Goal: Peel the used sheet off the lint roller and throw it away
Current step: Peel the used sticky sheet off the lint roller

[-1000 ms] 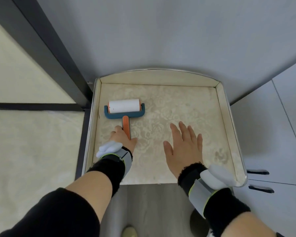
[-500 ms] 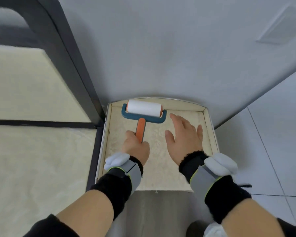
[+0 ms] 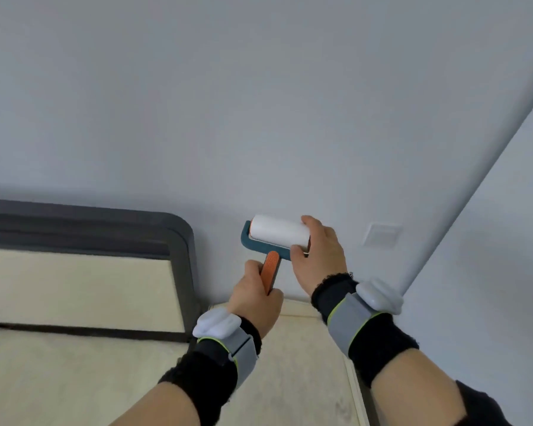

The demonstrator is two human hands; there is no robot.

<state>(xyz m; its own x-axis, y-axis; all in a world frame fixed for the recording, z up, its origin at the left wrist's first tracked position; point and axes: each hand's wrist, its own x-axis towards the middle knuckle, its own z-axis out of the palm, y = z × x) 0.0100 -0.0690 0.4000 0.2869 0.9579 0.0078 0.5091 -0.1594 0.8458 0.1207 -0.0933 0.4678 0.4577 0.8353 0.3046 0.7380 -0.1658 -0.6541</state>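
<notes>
The lint roller (image 3: pixel 276 234) has a white sheet roll, a teal frame and an orange handle. It is held up in the air in front of the grey wall. My left hand (image 3: pixel 254 298) is wrapped around the orange handle from below. My right hand (image 3: pixel 317 256) grips the right end of the white roll, thumb at the front and fingers curled over the top. The roll's right end is hidden under those fingers. No loose sheet edge shows.
The cream bedside table (image 3: pixel 293 370) with a raised rim lies below my wrists. To the left stands a bed with a dark headboard (image 3: pixel 179 235) and cream bedding. A white wall panel (image 3: pixel 382 235) sits to the right of the roller.
My left hand has lifted the roller off the table into the air. My right hand left the tabletop and took hold of the roll's right end. The view tilted up.
</notes>
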